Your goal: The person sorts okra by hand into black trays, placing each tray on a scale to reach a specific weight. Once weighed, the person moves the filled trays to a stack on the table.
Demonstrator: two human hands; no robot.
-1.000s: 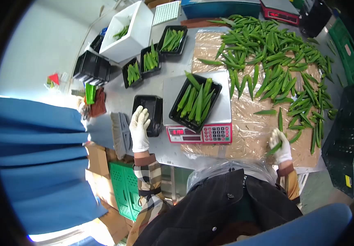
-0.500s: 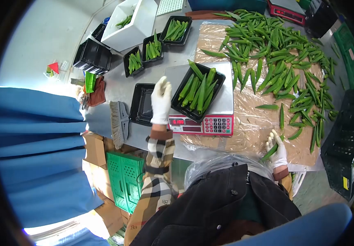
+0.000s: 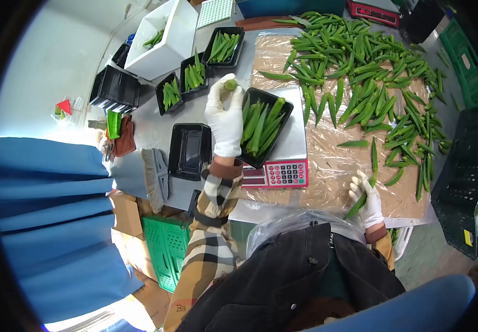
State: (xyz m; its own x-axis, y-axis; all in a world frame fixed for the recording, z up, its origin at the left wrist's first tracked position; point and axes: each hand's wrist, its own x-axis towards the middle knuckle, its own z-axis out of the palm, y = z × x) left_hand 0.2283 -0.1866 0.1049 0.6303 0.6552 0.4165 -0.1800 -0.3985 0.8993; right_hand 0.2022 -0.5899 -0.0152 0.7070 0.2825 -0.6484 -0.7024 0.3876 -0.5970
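My left hand point(image 3: 225, 124), in a white glove, is closed on an okra pod point(image 3: 230, 84) whose cut end shows between thumb and fingers. It is at the left rim of a black tray point(image 3: 287, 117) filled with okra pods point(image 3: 261, 130). That tray rests on a scale point(image 3: 286, 174) with a red-framed keypad; my wrist hides the weight readout. Lower right, my gloved right hand point(image 3: 370, 209) holds another okra pod point(image 3: 356, 206) against its palm, just above the plastic-covered cardboard.
Loose okra point(image 3: 360, 61) spreads over the cardboard point(image 3: 327, 160). A bare black tray point(image 3: 190, 152) sits left of the scale, near a brush point(image 3: 155, 177). Three okra-filled trays stand behind, beside a white foam box point(image 3: 161, 50). Green point(image 3: 466, 66) and black point(image 3: 463, 182) crates line the right.
My left hand has moved up and right to the tray and taken hold of the okra pod that leaned at its upper rim. The right hand still holds its pod. The whole view has shifted slightly.
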